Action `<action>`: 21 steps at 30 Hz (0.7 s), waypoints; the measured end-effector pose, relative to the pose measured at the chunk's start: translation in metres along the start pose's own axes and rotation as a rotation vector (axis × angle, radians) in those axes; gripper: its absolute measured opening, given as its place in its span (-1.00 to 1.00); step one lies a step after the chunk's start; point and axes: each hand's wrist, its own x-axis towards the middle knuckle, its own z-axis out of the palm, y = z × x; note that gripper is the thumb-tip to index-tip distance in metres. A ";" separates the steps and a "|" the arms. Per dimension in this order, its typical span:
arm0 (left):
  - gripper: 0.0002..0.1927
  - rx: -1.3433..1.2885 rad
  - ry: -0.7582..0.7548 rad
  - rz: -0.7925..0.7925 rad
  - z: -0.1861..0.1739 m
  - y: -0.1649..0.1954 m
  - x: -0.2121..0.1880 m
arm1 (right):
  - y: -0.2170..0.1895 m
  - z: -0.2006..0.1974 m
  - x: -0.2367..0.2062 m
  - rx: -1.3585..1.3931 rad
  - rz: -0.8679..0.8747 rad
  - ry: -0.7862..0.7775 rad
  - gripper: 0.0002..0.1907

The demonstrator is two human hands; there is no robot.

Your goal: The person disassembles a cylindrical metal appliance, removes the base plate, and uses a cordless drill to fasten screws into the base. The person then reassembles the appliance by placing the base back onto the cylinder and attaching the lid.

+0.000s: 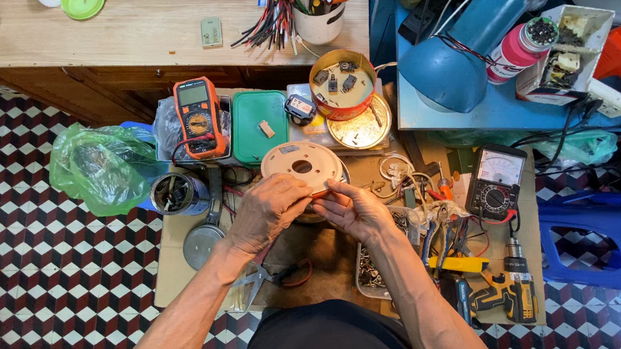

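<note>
Beige plastic forms the round disc (302, 165), the landmark for every position below. Nearest the camera, below the disc, scissors (267, 277) lie on brown cardboard (175, 263). The left hand (267, 213) and right hand (354, 210) meet at the disc's near rim; the fingers of both hands close narrowly together on a small orange part (320, 192) at that rim. Right of the disc sits an analogue meter (496, 179), with a yellow drill (515, 291) nearer the camera. Left of the disc lies an orange digital multimeter (199, 117). Beyond the disc stand a green lid (259, 126) and an open round tin (342, 84). Farthest, a white cup of tools (318, 18) stands on the wooden tabletop (144, 23).
</note>
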 end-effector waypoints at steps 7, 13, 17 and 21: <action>-0.84 -0.040 0.048 -0.035 0.004 0.002 0.004 | 0.001 0.000 0.001 0.024 0.004 -0.033 -0.61; -0.79 0.041 0.043 -0.058 0.009 0.006 0.003 | 0.000 0.000 0.003 -0.015 -0.020 -0.030 -0.63; -0.61 0.063 0.209 -0.064 0.007 0.004 -0.011 | -0.002 -0.001 0.000 -0.087 -0.017 -0.061 -0.64; -0.52 -0.252 0.395 -0.697 0.010 -0.017 -0.030 | -0.003 -0.001 -0.009 -0.184 -0.042 -0.176 -0.68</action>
